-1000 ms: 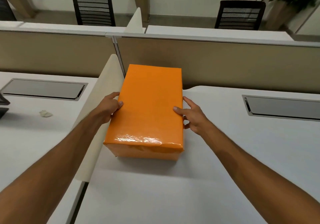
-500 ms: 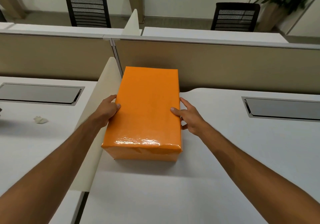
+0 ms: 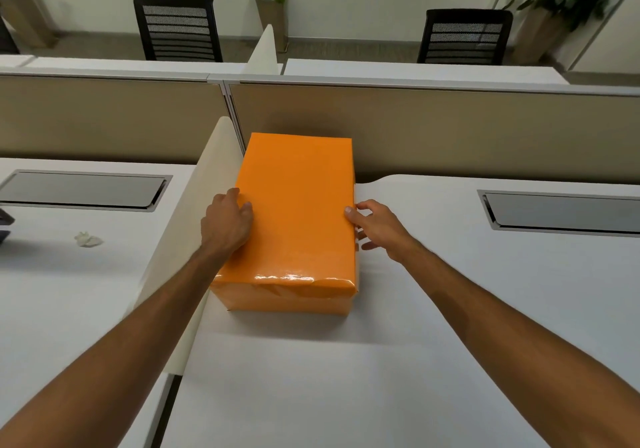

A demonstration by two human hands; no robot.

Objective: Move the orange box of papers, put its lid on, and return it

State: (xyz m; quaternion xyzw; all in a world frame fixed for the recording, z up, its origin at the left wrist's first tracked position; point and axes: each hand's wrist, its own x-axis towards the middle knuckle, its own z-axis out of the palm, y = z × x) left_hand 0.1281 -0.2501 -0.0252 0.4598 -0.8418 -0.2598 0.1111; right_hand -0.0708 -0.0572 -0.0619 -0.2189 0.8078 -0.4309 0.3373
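Observation:
The orange box [image 3: 298, 212], glossy and with its lid shut, rests lengthwise on the white desk [image 3: 450, 309]. Its far end sits close to the beige back partition [image 3: 450, 129] and its left side runs along the cream side divider [image 3: 194, 226]. My left hand [image 3: 227, 226] lies over the box's left top edge, fingers curled onto the lid. My right hand [image 3: 377, 229] holds the right side, thumb on the top edge and fingers down the wall. The papers inside are hidden.
A grey cable hatch [image 3: 561, 212] is set into the desk to the right, and another hatch [image 3: 83, 189] lies in the neighbouring desk on the left. A crumpled paper scrap [image 3: 88, 239] lies there too. Two black chairs [image 3: 178, 28] [image 3: 464, 37] stand beyond the partition.
The box has slid away from me toward the back partition, held between both hands. My left hand has shifted further onto the lid.

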